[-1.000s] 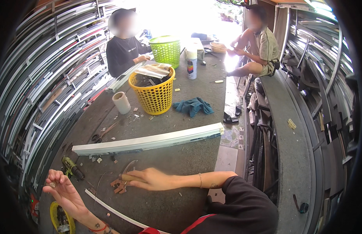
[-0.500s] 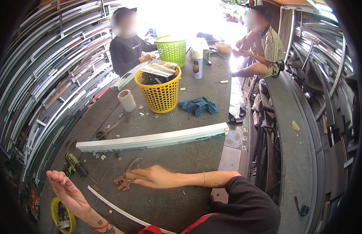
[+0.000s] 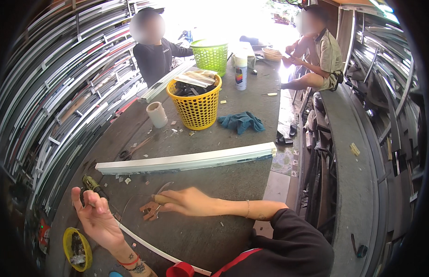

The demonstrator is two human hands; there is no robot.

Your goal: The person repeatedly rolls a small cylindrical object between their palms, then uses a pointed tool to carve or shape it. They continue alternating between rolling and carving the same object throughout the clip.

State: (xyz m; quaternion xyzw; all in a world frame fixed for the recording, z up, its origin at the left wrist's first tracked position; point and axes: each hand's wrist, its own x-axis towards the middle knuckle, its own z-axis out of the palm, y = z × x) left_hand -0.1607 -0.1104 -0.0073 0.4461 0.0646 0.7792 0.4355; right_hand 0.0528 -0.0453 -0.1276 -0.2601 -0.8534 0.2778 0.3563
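My right hand reaches over the dark table, its fingers closed round a short wooden-handled tool. A thin curved blade shows just beyond the handle. Right under those fingertips lies a notched reddish-brown piece, its exact kind unclear. My left hand is raised palm up at the left, fingers loosely curled and apart, with nothing visible in them. A fine thread or wire runs between the two hands; whether either one holds it I cannot tell. A narrow white strip curves across the table below my right hand.
Beyond my hands lies a long white profile. Farther back stand a yellow basket, green basket, spray can, roll and blue cloth. A drill and yellow tub are left. Two people sit beyond.
My left hand has shifted right and its pinched fingers have loosened apart. My right hand keeps its grip on the wooden-handled tool. The person at far left has stretched an arm toward the green basket.
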